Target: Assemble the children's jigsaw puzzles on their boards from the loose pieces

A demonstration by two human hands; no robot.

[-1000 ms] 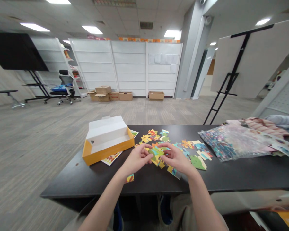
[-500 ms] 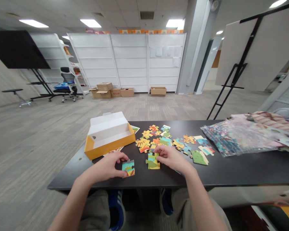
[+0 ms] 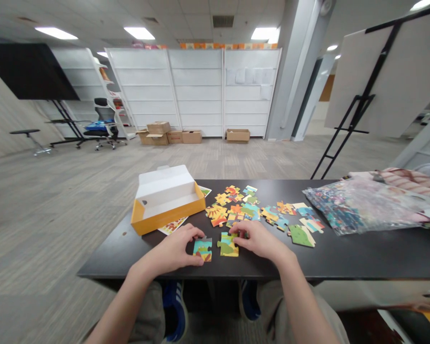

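Note:
My left hand (image 3: 175,250) pinches a teal and orange puzzle piece (image 3: 202,249) that lies on the black table (image 3: 361,258) near its front edge. My right hand (image 3: 260,240) grips a green and yellow puzzle piece (image 3: 228,244) just to the right of it. A narrow gap separates the two pieces. Several loose coloured pieces (image 3: 251,210) lie scattered behind my hands.
An open yellow and white box (image 3: 165,200) stands at the table's left, on a printed sheet (image 3: 172,225). Clear plastic bags of puzzle pieces (image 3: 354,205) lie at the right. An easel (image 3: 347,119) stands behind the table; cardboard boxes (image 3: 172,136) and an office chair (image 3: 100,124) are across the room.
My hands came apart from one held cluster and lowered to the table front, each with one piece. Since half a second ago the left piece has slid right, closer to the right one.

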